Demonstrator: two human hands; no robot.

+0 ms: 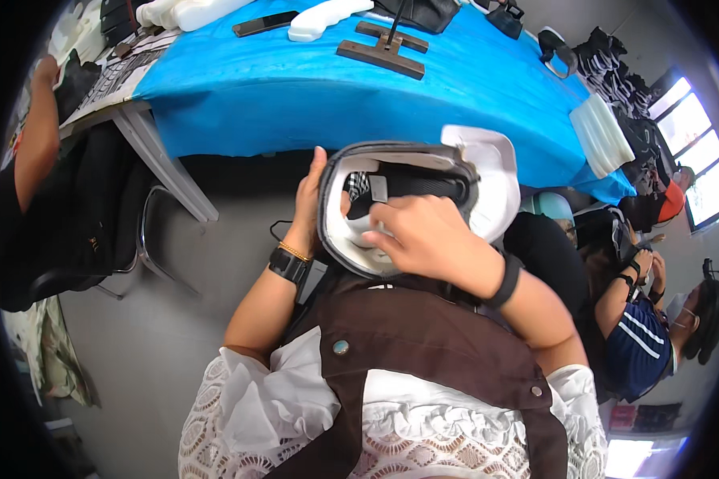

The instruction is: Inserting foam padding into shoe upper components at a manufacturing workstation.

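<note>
In front of my waist is a hollow, boot-like shell with a black rim, a white padded lining and a wide opening. A raised white flap stands at its far right side. My left hand holds the left wall, with part of the hand outside and a fingertip showing inside. My right hand reaches over the near side into the opening, its fingers bent together at the lining. Whatever those fingers pinch is hidden. A small pale tag and a black-and-white patterned patch show inside.
Beyond lies a table with a blue cover. It bears a rusty metal stand, a phone and a white moulded piece. White pieces hang over its right edge. Co-workers sit left and right; a chair is at left.
</note>
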